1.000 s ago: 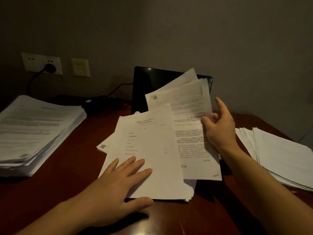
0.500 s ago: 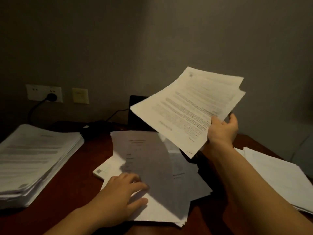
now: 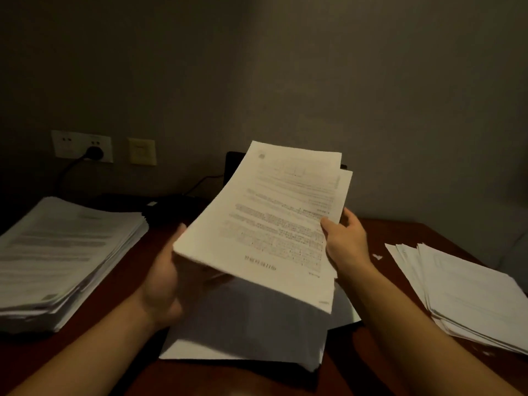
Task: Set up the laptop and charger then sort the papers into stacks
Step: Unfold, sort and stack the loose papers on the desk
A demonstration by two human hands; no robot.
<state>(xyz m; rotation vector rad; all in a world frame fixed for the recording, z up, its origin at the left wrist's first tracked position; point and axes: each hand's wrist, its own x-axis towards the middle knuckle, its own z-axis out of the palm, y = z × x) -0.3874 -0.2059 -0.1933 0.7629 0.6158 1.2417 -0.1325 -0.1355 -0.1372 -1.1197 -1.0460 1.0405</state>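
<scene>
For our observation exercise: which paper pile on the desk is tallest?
The left pile; it is clearly thicker than the fanned right pile and the middle pile.

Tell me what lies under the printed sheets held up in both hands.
A loose pile of white papers lies in shadow on the reddish-brown wooden table. The printed sheets cover its far part and the fingers of the left hand.

Laptop (image 3: 232, 167) behind held sheets (image 3: 265, 224); stacks (image 3: 63, 252) left and right
</scene>
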